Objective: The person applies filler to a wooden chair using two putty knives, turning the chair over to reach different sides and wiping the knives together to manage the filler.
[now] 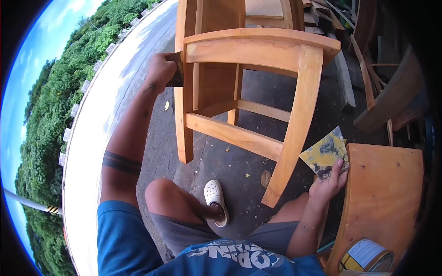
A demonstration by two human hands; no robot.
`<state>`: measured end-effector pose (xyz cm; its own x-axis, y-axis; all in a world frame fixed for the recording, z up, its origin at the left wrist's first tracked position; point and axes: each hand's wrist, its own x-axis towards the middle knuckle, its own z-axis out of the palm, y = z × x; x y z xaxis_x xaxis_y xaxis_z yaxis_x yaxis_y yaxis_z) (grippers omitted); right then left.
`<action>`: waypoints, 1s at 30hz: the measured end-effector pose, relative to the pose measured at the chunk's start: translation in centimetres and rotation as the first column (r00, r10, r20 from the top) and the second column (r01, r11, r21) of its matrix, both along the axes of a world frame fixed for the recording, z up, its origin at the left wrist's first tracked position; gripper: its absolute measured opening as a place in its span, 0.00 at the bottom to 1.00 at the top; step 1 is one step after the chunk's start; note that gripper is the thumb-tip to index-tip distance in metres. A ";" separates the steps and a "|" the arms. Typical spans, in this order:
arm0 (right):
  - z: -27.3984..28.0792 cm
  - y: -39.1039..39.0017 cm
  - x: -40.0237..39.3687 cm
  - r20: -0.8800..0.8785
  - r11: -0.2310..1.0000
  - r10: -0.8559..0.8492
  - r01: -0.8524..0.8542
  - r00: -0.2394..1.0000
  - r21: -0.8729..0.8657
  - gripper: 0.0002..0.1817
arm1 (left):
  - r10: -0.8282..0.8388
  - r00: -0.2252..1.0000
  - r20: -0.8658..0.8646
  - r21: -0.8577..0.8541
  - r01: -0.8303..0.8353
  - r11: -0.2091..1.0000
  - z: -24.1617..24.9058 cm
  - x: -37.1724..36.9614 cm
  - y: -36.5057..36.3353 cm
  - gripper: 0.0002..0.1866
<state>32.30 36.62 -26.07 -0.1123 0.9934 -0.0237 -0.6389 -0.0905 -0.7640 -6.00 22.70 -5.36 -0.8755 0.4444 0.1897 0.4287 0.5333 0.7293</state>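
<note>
A light wooden chair [239, 131] stands tilted in front of me, its legs and rails toward me. My left hand [162, 72] is closed on a dark, flat spreader [175, 69], held against the chair's left upright; part of the spreader is hidden by the fingers. On the right, my right hand [328, 183] grips a thin square putty board [326, 152] smeared with yellow and grey paste. This board is beside the chair's curved right leg, apart from the left hand.
An orange-brown wooden panel [380, 184] is at my right, with an open yellow can [366, 255] on it. Wood scraps [343, 78] lie behind the chair. My white clog [215, 200] is on the dark ground. A road [99, 110] runs along the left.
</note>
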 end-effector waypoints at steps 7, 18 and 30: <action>-0.1 0.0 -0.3 -0.023 1.000 -0.013 0.013 1.000 -0.012 0.22 | 0.078 0.992 -0.101 -0.073 -0.085 0.994 -1.4 -2.2 1.7 0.16; 0.7 -0.4 -0.2 -0.021 1.000 0.001 -0.001 1.000 -0.025 0.24 | 0.088 0.942 -0.324 -0.421 -0.227 0.878 -3.3 1.4 6.0 0.13; 0.8 -0.6 -1.0 -0.087 0.999 0.041 -0.042 0.995 -0.007 0.21 | -0.089 0.995 0.040 -0.018 0.089 0.996 0.5 -1.9 -0.9 0.21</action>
<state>31.30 36.00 -25.31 -0.1553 0.9876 -0.0211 -0.6986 -0.1248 -0.7045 -7.91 21.84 -4.86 -0.8390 0.5242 0.1460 0.4462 0.5090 0.7361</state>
